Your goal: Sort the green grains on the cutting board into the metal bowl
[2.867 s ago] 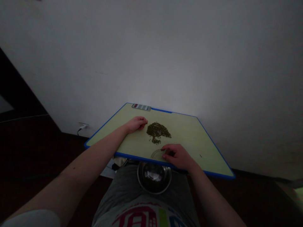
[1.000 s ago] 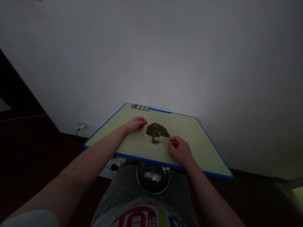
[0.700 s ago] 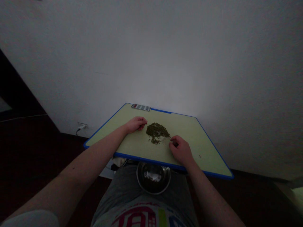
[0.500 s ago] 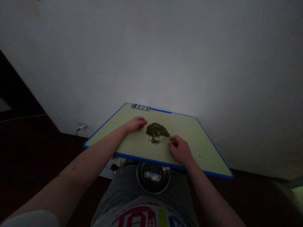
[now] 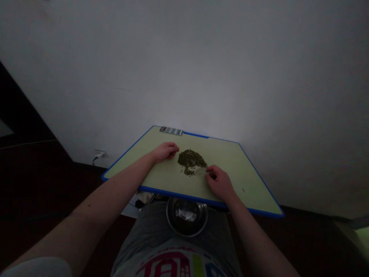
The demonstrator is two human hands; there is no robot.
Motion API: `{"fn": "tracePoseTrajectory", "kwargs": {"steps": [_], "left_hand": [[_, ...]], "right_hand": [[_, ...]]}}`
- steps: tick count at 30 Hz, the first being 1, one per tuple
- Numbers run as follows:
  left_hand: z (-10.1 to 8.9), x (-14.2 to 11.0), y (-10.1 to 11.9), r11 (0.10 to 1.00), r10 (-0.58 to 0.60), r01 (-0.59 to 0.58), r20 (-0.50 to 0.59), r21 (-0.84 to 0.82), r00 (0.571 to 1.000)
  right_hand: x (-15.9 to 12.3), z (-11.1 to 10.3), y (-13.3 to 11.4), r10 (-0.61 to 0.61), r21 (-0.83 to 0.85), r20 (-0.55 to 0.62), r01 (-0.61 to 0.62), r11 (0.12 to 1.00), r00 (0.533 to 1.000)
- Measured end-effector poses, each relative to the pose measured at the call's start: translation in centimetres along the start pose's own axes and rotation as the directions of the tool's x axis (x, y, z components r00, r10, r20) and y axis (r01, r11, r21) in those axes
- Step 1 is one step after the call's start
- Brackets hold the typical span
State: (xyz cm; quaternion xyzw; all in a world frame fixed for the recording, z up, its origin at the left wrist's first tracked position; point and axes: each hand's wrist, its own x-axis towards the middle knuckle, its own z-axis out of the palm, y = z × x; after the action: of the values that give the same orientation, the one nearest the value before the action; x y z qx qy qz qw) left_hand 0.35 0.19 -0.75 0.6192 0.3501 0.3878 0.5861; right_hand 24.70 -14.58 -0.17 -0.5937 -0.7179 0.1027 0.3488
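A heap of small greenish-brown beans (image 5: 191, 158), which look like mung beans, lies on a pale board (image 5: 170, 179) with a blue edge. A smaller cluster sits just in front of the heap. At the heap's right side, my right hand (image 5: 219, 181) pinches a thin clear plate with curved markings, like a protractor (image 5: 200, 172). The plate's left part reaches the small cluster. To the left of the heap, my left hand (image 5: 166, 151) rests on the board with its fingers closed. Whatever may be between those fingertips is hidden.
A shiny metal bowl (image 5: 187, 217) is in my lap under the board's near edge. At the far left edge lies a phone (image 5: 171, 130) with its screen lit. One small dark bit (image 5: 243, 190) lies at the right. Behind the board stands a wall (image 5: 201, 77).
The clear plate has tilted slightly and shows more plainly beside the small cluster. My right hand has barely shifted, and my left hand has stayed put.
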Motion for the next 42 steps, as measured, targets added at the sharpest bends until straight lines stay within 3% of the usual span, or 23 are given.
{"fn": "tracePoseTrajectory", "kwargs": {"steps": [34, 42], "left_hand": [[0.06, 0.01, -0.02, 1.0, 0.001, 0.0, -0.015, 0.014, 1.0], [-0.05, 0.07, -0.02, 1.0, 0.005, -0.005, 0.001, 0.021, 1.0]], "right_hand": [[-0.1, -0.1, 0.05, -0.046, 0.083, 0.076, 0.04, 0.996, 0.996], [-0.08, -0.14, 0.1, -0.084, 0.096, 0.141, 0.071, 0.993, 0.987]]}}
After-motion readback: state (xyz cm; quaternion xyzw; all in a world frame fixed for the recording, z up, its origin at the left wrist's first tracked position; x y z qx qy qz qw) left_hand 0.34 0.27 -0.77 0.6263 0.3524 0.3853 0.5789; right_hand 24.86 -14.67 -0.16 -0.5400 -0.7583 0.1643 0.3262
